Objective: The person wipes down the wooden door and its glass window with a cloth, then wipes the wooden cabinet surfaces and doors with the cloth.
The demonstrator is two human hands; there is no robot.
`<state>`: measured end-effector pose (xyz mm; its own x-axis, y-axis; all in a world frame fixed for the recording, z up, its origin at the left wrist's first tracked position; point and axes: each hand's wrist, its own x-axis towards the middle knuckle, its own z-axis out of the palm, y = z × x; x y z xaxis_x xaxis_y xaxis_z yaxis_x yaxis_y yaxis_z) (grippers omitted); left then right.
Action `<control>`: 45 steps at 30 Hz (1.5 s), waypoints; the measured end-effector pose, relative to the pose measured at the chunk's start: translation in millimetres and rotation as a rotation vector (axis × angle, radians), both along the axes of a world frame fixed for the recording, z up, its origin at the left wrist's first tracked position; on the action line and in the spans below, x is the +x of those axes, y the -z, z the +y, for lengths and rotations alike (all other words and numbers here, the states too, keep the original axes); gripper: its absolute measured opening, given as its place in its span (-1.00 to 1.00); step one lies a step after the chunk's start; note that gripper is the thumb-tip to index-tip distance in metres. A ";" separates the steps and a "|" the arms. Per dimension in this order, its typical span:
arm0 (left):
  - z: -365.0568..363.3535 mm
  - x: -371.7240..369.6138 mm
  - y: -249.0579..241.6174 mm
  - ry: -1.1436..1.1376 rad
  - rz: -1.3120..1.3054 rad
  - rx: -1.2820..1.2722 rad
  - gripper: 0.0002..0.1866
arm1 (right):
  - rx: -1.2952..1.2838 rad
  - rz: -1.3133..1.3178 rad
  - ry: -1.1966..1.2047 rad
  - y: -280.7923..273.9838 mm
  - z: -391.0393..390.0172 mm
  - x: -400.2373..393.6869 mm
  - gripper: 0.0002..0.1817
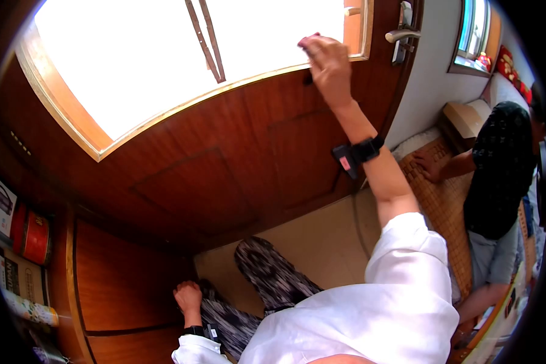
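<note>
My right hand is raised to the lower right of the bright window pane set in a brown wooden door. Its fingers are closed around a small dark red cloth, most of which the hand hides. A black band with a small box is strapped to that wrist. Low down, beside my knee and the wooden cabinet, my left hand hangs with its fingers curled in and nothing showing in them.
A metal door handle is to the right of my raised hand. Another person sits on a woven mat at the right, near a cardboard box. A red tin and several packages stand on the left.
</note>
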<state>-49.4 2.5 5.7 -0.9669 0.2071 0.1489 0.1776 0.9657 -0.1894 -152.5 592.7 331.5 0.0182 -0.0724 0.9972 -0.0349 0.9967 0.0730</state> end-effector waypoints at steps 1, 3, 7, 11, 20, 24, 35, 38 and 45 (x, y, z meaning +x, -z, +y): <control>-2.3 0.8 0.5 -0.013 -0.011 -0.018 -0.78 | 0.105 -0.056 -0.052 1.1 -9.1 4.5 -0.70; -5.3 3.4 1.0 -0.011 -0.007 -0.020 -0.78 | 0.045 0.012 0.058 -2.9 20.0 -0.8 -0.73; -4.8 6.9 -3.4 -0.029 0.009 0.039 -0.78 | 0.077 0.008 0.019 -2.6 12.0 0.7 -0.76; -9.4 6.4 -0.4 -0.014 -0.015 0.027 -0.78 | -0.072 0.091 0.110 -7.7 31.5 6.8 -0.76; -3.1 1.1 -2.5 -0.020 -0.038 0.001 -0.79 | -0.072 0.099 0.034 -3.6 41.9 -1.5 -0.68; -4.1 4.9 -3.8 -0.010 -0.016 0.041 -0.79 | -0.154 0.104 0.214 26.4 53.7 -2.0 -0.67; -1.8 6.1 -4.5 -0.004 0.003 0.067 -0.82 | -0.440 0.315 0.145 66.5 82.6 -9.8 -0.62; -4.7 5.8 -2.4 -0.030 -0.027 0.050 -0.81 | -0.428 0.280 0.168 44.3 97.3 -5.7 -0.61; -5.9 8.5 -9.6 -0.027 -0.009 0.013 -0.80 | -0.510 0.230 0.132 113.3 99.9 -2.4 -0.59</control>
